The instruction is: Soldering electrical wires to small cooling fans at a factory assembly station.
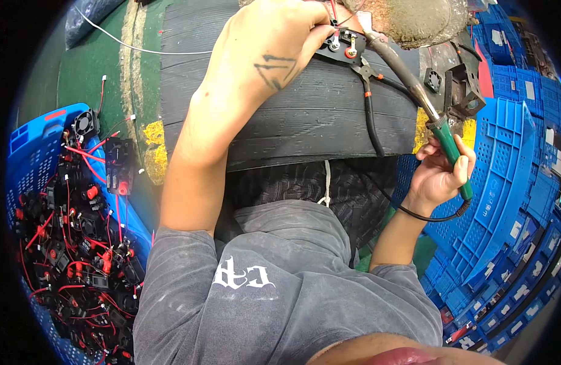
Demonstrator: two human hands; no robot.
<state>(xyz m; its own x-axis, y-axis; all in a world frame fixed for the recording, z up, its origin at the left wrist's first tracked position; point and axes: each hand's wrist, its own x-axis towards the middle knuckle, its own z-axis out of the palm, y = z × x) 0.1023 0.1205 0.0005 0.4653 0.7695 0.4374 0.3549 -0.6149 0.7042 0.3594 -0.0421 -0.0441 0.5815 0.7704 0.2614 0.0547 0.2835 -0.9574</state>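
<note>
A black panel (343,48) lies just right of the left hand (274,45), grip unclear; the right hand (439,175) clasps a soldering iron (446,139)

Left hand (280,42): fingertips at black module (342,50) by far edge of tabletop (286,131); exact hold unclear. Right hand (441,173): grip closed round green-handled soldering iron (422,97). Pliers (367,73) beside module, one handle reaching near edge. Blue crate (32,135), wired parts (79,243) inside, left of tabletop.

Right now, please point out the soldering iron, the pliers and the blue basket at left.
Soldering iron (414,87), head view: on its metal shaft.
Pliers (370,114), head view: on a handle.
Blue basket (34,149), head view: on its perforated wall.
</note>
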